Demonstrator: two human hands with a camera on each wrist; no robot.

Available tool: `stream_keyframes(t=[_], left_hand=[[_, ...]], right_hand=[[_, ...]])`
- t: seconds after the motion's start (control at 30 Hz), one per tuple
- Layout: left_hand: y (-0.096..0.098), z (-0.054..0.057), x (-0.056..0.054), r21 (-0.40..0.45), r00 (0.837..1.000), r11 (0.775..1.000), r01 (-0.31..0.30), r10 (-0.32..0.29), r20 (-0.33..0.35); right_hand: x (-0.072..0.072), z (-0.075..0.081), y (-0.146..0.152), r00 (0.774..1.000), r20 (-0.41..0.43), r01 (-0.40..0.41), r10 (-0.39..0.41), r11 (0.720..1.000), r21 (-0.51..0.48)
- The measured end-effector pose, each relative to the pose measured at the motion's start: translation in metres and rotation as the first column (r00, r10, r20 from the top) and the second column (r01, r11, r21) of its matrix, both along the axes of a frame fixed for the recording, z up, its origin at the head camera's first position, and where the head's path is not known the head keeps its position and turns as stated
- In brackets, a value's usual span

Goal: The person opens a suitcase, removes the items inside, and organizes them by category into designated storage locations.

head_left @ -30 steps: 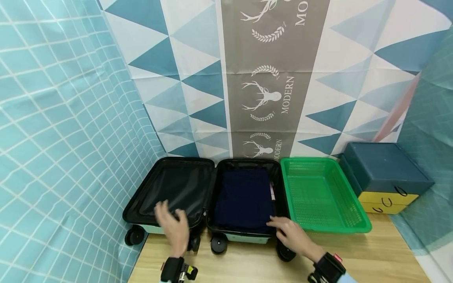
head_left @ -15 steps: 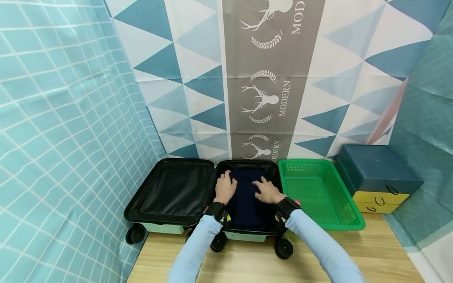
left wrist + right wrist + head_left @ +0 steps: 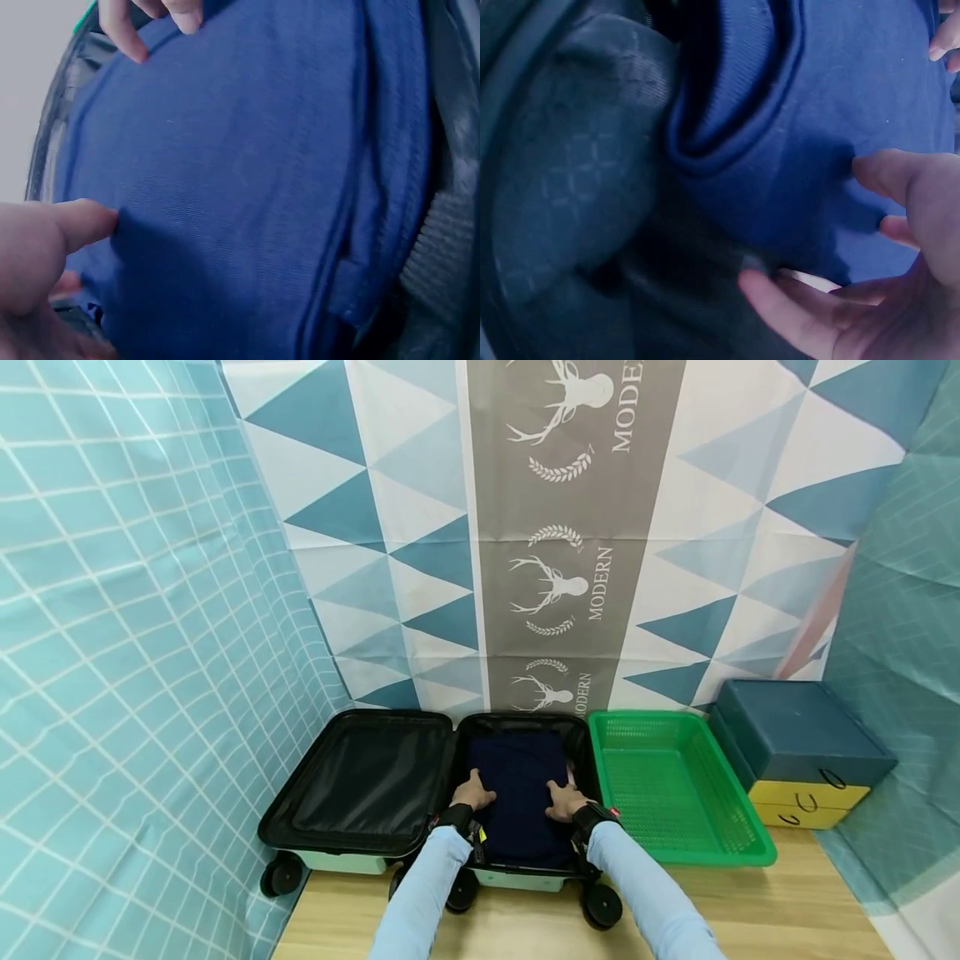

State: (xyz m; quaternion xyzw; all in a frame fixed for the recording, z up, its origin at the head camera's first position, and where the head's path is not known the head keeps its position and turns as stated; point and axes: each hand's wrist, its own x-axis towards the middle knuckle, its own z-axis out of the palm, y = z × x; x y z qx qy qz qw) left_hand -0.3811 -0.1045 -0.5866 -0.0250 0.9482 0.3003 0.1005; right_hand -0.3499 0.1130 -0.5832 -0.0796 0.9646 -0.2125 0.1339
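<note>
A folded navy garment (image 3: 521,777) lies in the right half of an open suitcase (image 3: 587,752) with black lining. My left hand (image 3: 472,793) touches its left side, the thumb (image 3: 94,221) on the top layer and the other fingers down by the edge. Across from it, my right hand (image 3: 566,800) lies at the right side with thumb and fingers spread apart. In the right wrist view, one finger (image 3: 780,307) reaches down between cloth and lining, beside a small pale item (image 3: 808,280) that is mostly hidden. Folded layers (image 3: 345,247) show along the garment's edge.
The suitcase's other half (image 3: 360,777), lined in black, lies open at the left. A green plastic basket (image 3: 738,802) stands close on the right, then stacked blue and yellow boxes (image 3: 802,727). Black wheels (image 3: 602,906) face the wooden table's near side (image 3: 525,927).
Both hands came from outside the case to the garment's upper part, then slid nearer along its two sides. The garment still lies in the right half.
</note>
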Motion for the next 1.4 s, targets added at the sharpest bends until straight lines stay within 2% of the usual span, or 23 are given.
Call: stream_keyframes(t=[0.1,0.2,0.33,0.4,0.5,0.6,0.7,0.77,0.87,0.97,1.1,1.17,1.27,1.33,1.4], left_hand=[[0.003,0.002,0.004,-0.02,1.0,0.999,-0.026,0.026,-0.009],[0.004,0.007,0.004,-0.032,0.997,0.998,-0.049,0.047,-0.058],[0.003,0.012,0.003,0.021,0.991,0.999,-0.048,0.05,-0.122],[0.0,0.012,0.003,0.072,0.991,0.996,-0.045,0.054,-0.126],[-0.007,0.011,0.003,0.13,0.994,0.991,-0.034,0.047,-0.096],[-0.015,0.011,0.002,0.145,0.999,0.989,0.01,-0.003,-0.043],[-0.021,0.014,0.001,0.149,0.997,0.986,0.081,-0.082,0.004],[-0.023,0.015,0.0,0.163,0.991,0.979,0.123,-0.129,0.023],[-0.025,0.015,-0.002,0.206,0.99,0.969,0.137,-0.143,0.012],[-0.027,0.013,-0.004,0.252,0.991,0.959,0.13,-0.132,-0.008],[-0.03,0.013,-0.009,0.289,0.992,0.948,0.129,-0.128,-0.022],[-0.031,0.015,-0.011,0.31,0.99,0.941,0.139,-0.14,-0.019],[-0.033,0.014,-0.021,0.318,0.983,0.933,0.167,-0.183,0.02],[-0.039,-0.007,-0.042,0.333,0.966,0.915,0.226,-0.255,0.046],[-0.042,-0.017,-0.054,0.349,0.949,0.906,0.241,-0.295,0.11]], right_hand=[[0.001,-0.005,0.002,1.0,-0.018,0.007,-0.007,1.0,-0.024],[-0.002,-0.006,0.004,0.999,-0.031,0.012,-0.014,0.998,-0.057],[-0.006,-0.003,0.005,0.999,-0.012,0.045,-0.048,0.984,-0.172],[-0.006,-0.003,0.005,0.997,0.023,0.073,-0.069,0.957,-0.281],[-0.004,-0.003,0.004,0.993,0.084,0.114,-0.086,0.889,-0.444],[-0.003,-0.003,0.003,0.987,0.139,0.141,-0.077,0.826,-0.546],[-0.002,-0.004,0.004,0.983,0.175,0.152,-0.059,0.8,-0.58],[-0.002,-0.004,0.007,0.978,0.202,0.159,-0.048,0.794,-0.586],[-0.003,-0.002,0.01,0.97,0.242,0.175,-0.031,0.78,-0.601],[-0.006,0.006,0.011,0.967,0.254,0.176,-0.016,0.76,-0.626],[-0.012,0.025,0.011,0.97,0.244,0.153,0.012,0.747,-0.647],[-0.014,0.034,0.013,0.97,0.242,0.138,0.03,0.751,-0.646],[-0.014,0.044,0.017,0.965,0.256,0.126,0.057,0.755,-0.644],[-0.013,0.047,0.022,0.962,0.265,0.126,0.063,0.759,-0.639],[-0.011,0.047,0.027,0.959,0.274,0.125,0.068,0.769,-0.627]])
